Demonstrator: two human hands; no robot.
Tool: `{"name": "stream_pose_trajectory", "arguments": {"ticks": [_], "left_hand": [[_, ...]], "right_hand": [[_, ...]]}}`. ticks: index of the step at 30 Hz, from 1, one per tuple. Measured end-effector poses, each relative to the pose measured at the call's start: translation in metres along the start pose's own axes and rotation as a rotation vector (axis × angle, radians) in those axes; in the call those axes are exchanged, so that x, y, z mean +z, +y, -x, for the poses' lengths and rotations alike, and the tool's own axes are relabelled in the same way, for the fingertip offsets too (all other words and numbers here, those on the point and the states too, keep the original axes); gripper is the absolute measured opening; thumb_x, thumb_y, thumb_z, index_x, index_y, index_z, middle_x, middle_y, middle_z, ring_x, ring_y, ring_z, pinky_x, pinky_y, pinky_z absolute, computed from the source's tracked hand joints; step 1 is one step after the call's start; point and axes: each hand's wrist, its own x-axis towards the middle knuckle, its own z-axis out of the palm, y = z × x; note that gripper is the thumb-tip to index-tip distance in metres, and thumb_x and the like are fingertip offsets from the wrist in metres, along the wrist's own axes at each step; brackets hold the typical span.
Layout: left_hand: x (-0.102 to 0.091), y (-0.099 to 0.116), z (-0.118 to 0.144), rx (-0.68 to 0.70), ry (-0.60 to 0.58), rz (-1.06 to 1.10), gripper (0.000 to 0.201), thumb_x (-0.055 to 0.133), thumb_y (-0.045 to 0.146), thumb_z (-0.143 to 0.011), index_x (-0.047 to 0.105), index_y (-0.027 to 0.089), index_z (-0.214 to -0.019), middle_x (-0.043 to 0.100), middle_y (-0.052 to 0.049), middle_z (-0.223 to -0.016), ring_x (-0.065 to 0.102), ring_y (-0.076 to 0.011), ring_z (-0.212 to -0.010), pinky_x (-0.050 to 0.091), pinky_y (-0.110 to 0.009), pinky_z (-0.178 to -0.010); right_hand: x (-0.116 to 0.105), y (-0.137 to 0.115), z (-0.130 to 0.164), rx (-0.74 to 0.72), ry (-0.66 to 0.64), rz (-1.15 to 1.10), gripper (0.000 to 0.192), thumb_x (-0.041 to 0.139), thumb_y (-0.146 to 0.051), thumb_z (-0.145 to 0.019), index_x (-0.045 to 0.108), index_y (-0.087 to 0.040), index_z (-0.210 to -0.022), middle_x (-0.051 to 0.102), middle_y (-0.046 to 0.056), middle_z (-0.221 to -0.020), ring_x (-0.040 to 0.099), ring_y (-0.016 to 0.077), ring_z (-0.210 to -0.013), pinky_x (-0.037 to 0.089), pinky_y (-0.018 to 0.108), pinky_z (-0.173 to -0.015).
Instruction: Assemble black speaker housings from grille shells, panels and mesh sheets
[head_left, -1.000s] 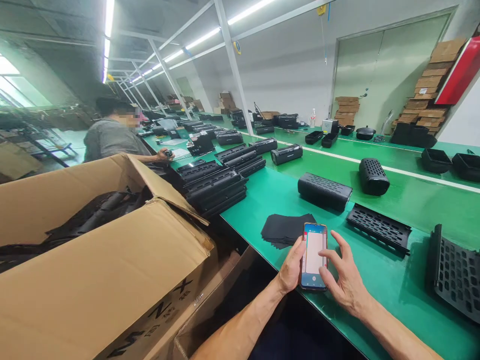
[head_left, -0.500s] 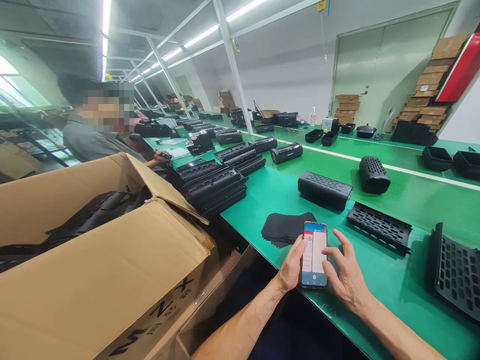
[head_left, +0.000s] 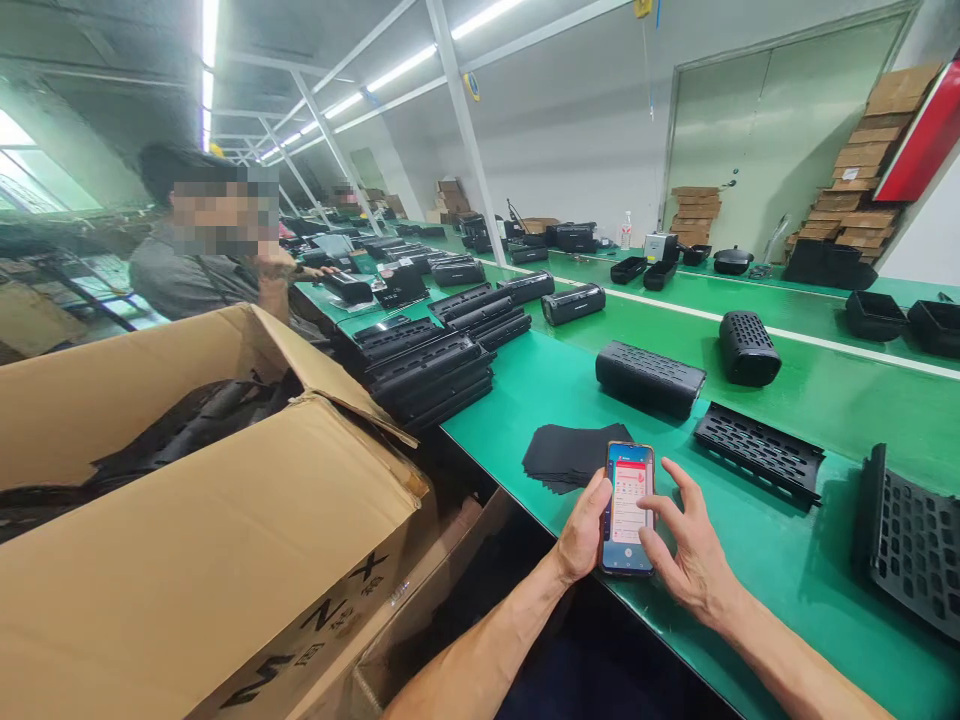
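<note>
Phone (head_left: 628, 508) is held upright at the near edge of the green table (head_left: 787, 570), screen lit; screen text too small to read. It is gripped along its left side by the left hand (head_left: 583, 535). Right hand (head_left: 694, 555) is spread loosely, holding nothing, thumb at the screen's lower right. Black sheets (head_left: 566, 455) lie just behind the phone. Perforated panel (head_left: 757, 455) lies to the right. Cardboard box (head_left: 202, 520) at left is cut off by the frame, contents dark and indistinct.

Green bench (head_left: 750, 560) (long) bearing black grilles (head_left: 757, 455), sheets (head_left: 566, 455).
</note>
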Motion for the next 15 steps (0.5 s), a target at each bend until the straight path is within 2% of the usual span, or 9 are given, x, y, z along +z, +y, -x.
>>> {"name": "stream_pose_trajectory", "arguments": {"ticks": [8,15], "left_hand": [[0.0008,0.0006,0.0003,0.000,-0.009,0.009,0.053,0.064,0.058,-0.097,0.066,0.016,-0.130,0.074,-0.014,-0.124,0.069,-0.0319,-0.115,0.053,-0.041,-0.094],[-0.0021,-0.0008,0.0006,-0.059,-0.062,0.063,0.055,0.065,0.059,-0.096,0.064,0.019,-0.133,0.074,-0.014,-0.123,0.072,-0.0312,-0.107,0.054,-0.042,-0.092]], "right_hand": [[0.0004,0.0007,0.0010,0.008,-0.006,0.011,0.027,0.052,-0.039,-0.103,0.062,-0.026,-0.125,0.027,0.013,-0.166,0.036,0.0388,-0.152,0.047,0.065,-0.113],[0.0004,0.0006,0.0005,0.031,0.000,0.002,0.036,0.051,-0.040,-0.103,0.051,-0.028,-0.137,0.026,0.015,-0.167,0.036,0.0394,-0.152,0.046,0.066,-0.112]]}}
